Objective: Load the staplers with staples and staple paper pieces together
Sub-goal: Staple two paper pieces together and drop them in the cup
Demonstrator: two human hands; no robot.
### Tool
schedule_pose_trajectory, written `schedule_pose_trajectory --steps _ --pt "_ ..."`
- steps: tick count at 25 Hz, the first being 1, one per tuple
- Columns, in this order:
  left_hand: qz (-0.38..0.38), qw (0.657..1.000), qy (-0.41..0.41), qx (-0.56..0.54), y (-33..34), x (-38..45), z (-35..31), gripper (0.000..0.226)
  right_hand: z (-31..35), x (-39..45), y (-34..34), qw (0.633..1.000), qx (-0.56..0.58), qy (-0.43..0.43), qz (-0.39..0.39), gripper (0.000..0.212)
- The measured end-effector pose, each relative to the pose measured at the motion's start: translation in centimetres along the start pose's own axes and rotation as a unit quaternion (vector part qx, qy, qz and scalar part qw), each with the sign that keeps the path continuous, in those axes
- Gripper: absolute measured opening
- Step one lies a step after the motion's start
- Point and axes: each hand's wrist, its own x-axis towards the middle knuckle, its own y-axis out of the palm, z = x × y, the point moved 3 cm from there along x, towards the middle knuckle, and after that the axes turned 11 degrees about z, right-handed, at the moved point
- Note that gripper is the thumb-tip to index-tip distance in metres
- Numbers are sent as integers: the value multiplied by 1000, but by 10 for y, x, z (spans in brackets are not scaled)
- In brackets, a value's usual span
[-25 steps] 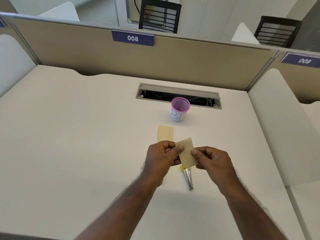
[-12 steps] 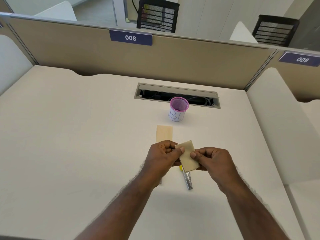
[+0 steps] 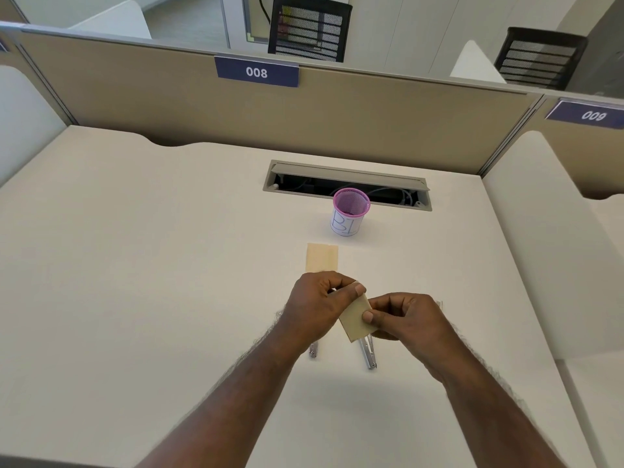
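Both my hands pinch a small tan paper piece (image 3: 355, 319) above the desk. My left hand (image 3: 315, 307) grips its upper left edge, and my right hand (image 3: 403, 319) grips its right side. Under the paper lies a metal stapler (image 3: 368, 353), its rear end pointing towards me. The tip of a second metal stapler (image 3: 313, 350) shows below my left wrist; the rest is hidden. Another tan paper strip (image 3: 322, 258) lies flat on the desk just beyond my left hand.
A pink mesh cup (image 3: 349, 214) with a white label stands behind the paper strip. An open cable slot (image 3: 347, 184) sits behind it near the beige partition (image 3: 304, 109). A white side divider (image 3: 540, 248) borders the desk on the right.
Both hands have lowered the paper piece slightly and shifted their pinch on it. My right thumb now covers more of the paper. The stapler tip below my left wrist has come into view.
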Motion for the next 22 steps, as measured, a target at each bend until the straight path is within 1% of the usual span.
schedule_pose_trajectory --steps 2,5,7,9,11,13,15,16,17,18,19,20,21,22 --pt "-12 1000 11 15 0 1 0 12 -3 -1 -1 1000 -2 8 1 8" --pt "-25 999 17 13 4 1 2 14 -3 2 -1 1000 -23 8 -19 10" --pt "-10 998 -6 -68 6 1 4 13 -3 5 -3 999 -28 5 -28 12" --pt "35 983 -40 -176 10 0 9 15 -4 9 -8 999 -3 6 -36 16" --pt "68 970 -63 -226 16 -2 18 22 -8 11 -13 999 35 1 -40 13" --pt "52 970 -76 -224 20 -5 26 19 -14 15 -16 998 52 -2 -18 7" --pt "-2 973 -87 -214 16 -3 31 15 -28 22 -20 999 50 12 -15 10" --pt "-31 973 -90 -211 11 -2 31 13 -39 26 -22 998 27 34 -40 14" --pt "-54 971 -96 -210 5 1 32 13 -51 30 -25 994 -34 65 -77 16" --pt "-70 970 -103 -209 -1 3 32 15 -63 34 -25 980 -131 102 -108 19" --pt "-79 969 -108 -209 -6 5 33 17 -76 36 -21 957 -228 140 -113 29" --pt "-84 969 -111 -206 -9 6 33 18 -89 39 -15 933 -301 169 -101 44" --pt "-89 969 -112 -201 -11 8 33 19 -101 41 -7 918 -340 183 -93 59" --pt "-95 970 -111 -195 -12 8 33 19 -110 43 -1 911 -357 185 -95 68"
